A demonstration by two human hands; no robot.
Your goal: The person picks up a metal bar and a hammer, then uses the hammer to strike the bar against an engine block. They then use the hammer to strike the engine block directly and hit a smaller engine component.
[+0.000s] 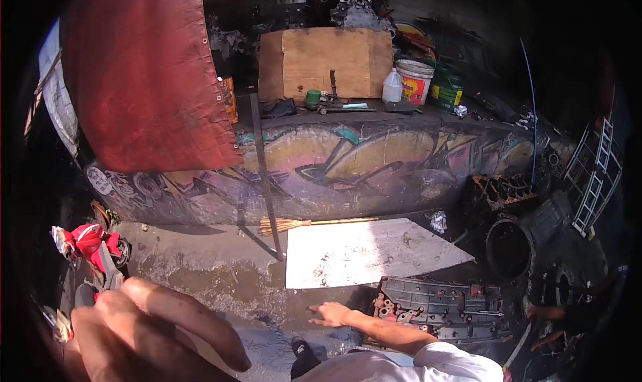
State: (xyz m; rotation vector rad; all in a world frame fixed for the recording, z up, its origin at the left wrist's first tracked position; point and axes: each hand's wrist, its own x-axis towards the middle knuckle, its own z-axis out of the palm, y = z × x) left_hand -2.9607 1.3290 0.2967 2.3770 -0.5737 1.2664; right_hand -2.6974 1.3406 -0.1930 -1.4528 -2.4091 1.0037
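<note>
Nearest your right hand lies a broad, dark metal engine casting with reddish patches, on the ground just below a pale, flat board with an angled right end. Your right arm, in a white sleeve, crosses in front of the casting's left end, and that hand reaches out beyond it, fingers extended and loosely spread over the wet grey ground. Your left hand is well apart from it, large and close to the lens at lower left, its fingers bent; you cannot tell from this view whether they close on anything. Your dark shoe shows between the two. Along the board's far edge lies a straw broom with a long wooden handle. To the right are a rusty engine block, a round dark metal housing and, in shadow, another person's hand. Behind runs a graffiti-painted concrete wall, bearing a brown cardboard sheet and a white bucket with a red label. A red tarp hangs at upper left, above a red-and-white motorcycle.
</note>
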